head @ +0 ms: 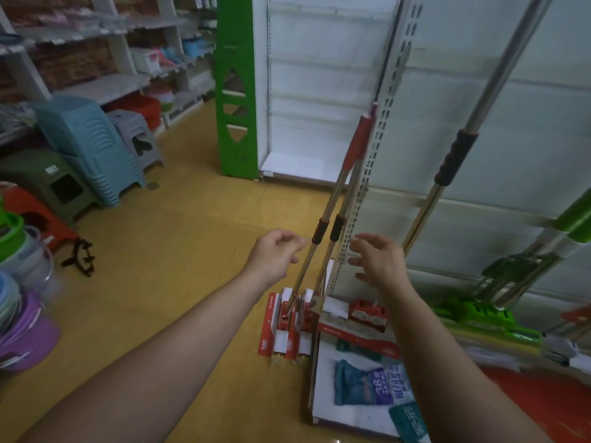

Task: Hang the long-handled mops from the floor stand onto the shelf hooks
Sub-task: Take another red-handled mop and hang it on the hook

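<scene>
Two mops [320,231] stand on their red heads [287,327] on the floor [192,235], with the handles leaning against the shelf post [398,71] and rising between the hands. The left hand [275,251] is loosely curled, holding nothing, just beside one handle. The right hand [377,257] has its fingers spread near the other handle, not touching it.
</scene>
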